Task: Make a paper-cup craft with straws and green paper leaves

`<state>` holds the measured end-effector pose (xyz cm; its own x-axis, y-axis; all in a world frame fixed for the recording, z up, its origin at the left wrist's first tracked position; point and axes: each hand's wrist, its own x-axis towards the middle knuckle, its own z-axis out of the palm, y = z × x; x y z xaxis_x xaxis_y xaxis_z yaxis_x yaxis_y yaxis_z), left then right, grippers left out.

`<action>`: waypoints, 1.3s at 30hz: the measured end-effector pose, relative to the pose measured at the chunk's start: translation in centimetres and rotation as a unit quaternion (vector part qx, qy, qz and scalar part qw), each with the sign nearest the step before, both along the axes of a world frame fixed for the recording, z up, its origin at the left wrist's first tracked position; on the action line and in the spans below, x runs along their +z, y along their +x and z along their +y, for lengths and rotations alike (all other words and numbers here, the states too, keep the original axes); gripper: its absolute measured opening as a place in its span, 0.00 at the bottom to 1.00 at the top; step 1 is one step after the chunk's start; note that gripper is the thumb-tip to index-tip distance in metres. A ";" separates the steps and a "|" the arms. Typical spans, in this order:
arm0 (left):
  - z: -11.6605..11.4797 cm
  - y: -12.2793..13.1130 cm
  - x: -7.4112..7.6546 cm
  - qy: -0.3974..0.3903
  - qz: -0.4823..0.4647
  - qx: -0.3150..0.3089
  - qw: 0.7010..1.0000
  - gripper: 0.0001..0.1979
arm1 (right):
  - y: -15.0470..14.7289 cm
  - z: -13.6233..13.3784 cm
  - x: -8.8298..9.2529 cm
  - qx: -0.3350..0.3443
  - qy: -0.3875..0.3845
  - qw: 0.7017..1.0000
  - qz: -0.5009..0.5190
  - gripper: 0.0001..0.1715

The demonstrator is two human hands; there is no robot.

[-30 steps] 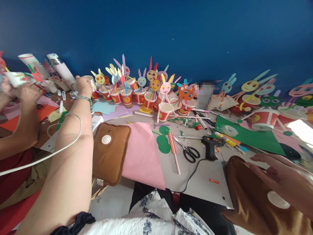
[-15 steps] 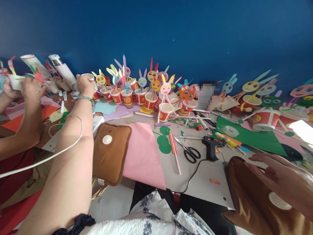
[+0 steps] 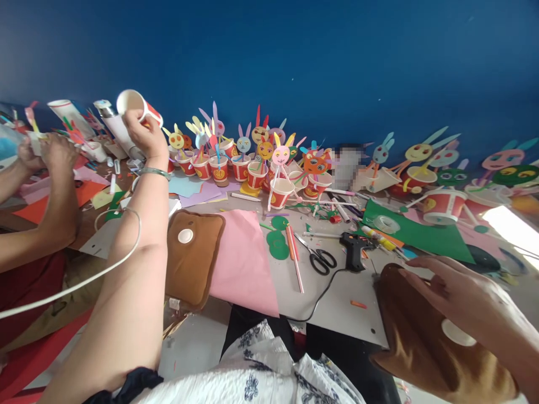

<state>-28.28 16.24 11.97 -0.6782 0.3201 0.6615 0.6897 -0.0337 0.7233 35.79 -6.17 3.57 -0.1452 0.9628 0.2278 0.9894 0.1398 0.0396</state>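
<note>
My left hand (image 3: 145, 132) is raised at the back left, its fingers closed around a red-and-white paper cup (image 3: 155, 116). The cup is tipped with its open white mouth facing up and to the left. My right hand (image 3: 463, 294) lies over a brown plush hand warmer (image 3: 404, 314) at the right front, fingers stretched and a little apart. Beside my left forearm is a second brown hand warmer (image 3: 196, 264). It rests partly on pink paper (image 3: 244, 252). Paper cups with rabbit-like paper faces, one a pink face (image 3: 283, 155), stand in a row behind.
Black-handled scissors (image 3: 322, 261), a corded glue gun (image 3: 352, 249), straws (image 3: 295, 261) and green paper discs (image 3: 278, 245) lie mid-table. A white cable (image 3: 84, 289) crosses my left forearm. At far left another person's hands (image 3: 54, 148) hold a cup. A blue wall (image 3: 269, 56) stands behind.
My left hand has lifted the paper cup up from the back of the table and tilted it. The right hand stays on the hand warmer, while the view has shifted slightly.
</note>
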 end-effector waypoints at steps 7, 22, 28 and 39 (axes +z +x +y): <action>-4.0 13.2 -0.6 0.174 0.108 -0.329 0.922 0.09 | -7.0 2.2 0.4 0.126 -0.005 0.989 0.079 0.35; -16.0 27.5 -9.5 -0.002 0.197 -0.660 0.725 0.08 | -16.6 5.7 -3.1 0.144 -0.047 0.875 0.459 0.32; -16.4 27.5 -10.9 -0.015 0.165 -0.628 0.760 0.10 | -16.5 6.0 -4.3 0.144 -0.033 0.870 0.470 0.34; -15.2 27.5 -13.0 -0.126 -0.032 -0.689 0.713 0.40 | -16.5 6.5 -6.0 0.165 -0.080 0.838 0.514 0.36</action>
